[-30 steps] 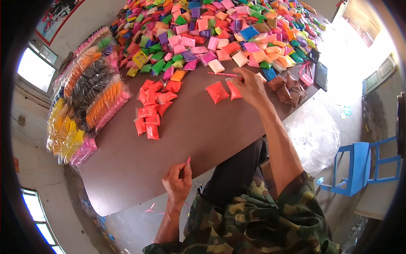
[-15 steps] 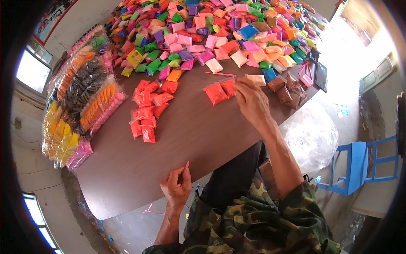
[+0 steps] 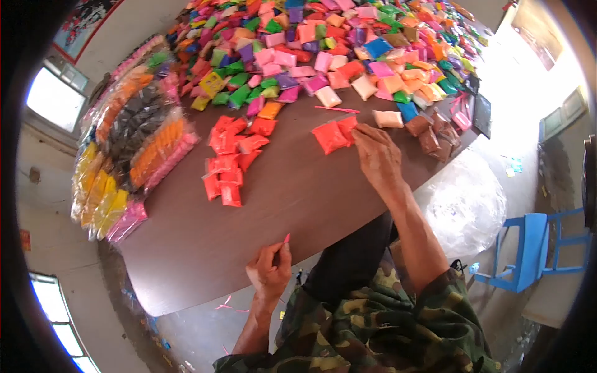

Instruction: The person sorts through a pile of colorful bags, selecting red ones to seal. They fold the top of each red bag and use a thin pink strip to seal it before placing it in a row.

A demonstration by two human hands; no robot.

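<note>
Two small red packets [image 3: 329,137] lie side by side on the brown table. My right hand [image 3: 378,156] is at the right edge of this pair, its fingers pinched together on the edge of the right-hand red packet [image 3: 348,127]. Low over the table's near edge, my left hand [image 3: 270,271] is closed around a thin pink strip [image 3: 286,238], whose tip sticks up past the thumb. Further left lies a loose heap of similar red packets [image 3: 229,163]. Behind the pair rests another pink strip [image 3: 336,109].
A big mound of multicoloured packets [image 3: 298,56] covers the table's far side. Bagged rows of packets [image 3: 146,133] line the left. Brown packets [image 3: 433,137], a pale packet [image 3: 388,119] and a dark phone-like slab [image 3: 482,116] lie right. A clear plastic bag [image 3: 466,202] and blue chair [image 3: 528,252] stand beyond.
The whole view has shifted slightly, so the table's things appear further right. My right fingers have come down a little at the red packet's edge. My left hand still holds the strip.
</note>
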